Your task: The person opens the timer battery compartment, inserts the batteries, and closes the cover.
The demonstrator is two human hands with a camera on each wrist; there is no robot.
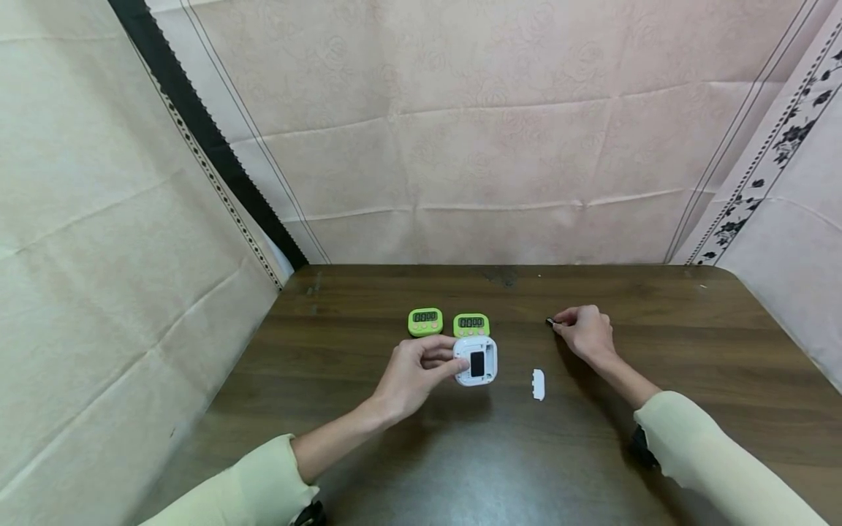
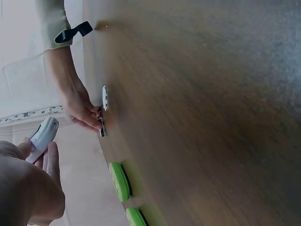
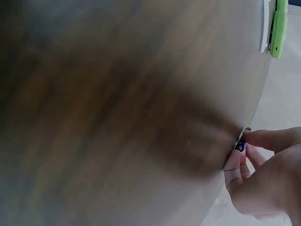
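Note:
My left hand (image 1: 421, 372) holds a white timer (image 1: 476, 361) with its back up, showing a dark open battery bay; the left wrist view shows its edge (image 2: 43, 136) above the table. Two green timers (image 1: 425, 321) (image 1: 471, 324) sit just behind it, face up. A small white battery cover (image 1: 538, 384) lies on the wooden table (image 1: 691, 351) between my hands. My right hand (image 1: 582, 329) pinches a small dark battery (image 1: 550, 322) against the tabletop; the right wrist view shows that battery (image 3: 241, 145) at my fingertips.
Pink patterned cloth (image 1: 500, 124) walls off the table at the back and both sides. A dark wrist strap (image 1: 641, 446) shows under my right sleeve. The table's front half is dark bare wood.

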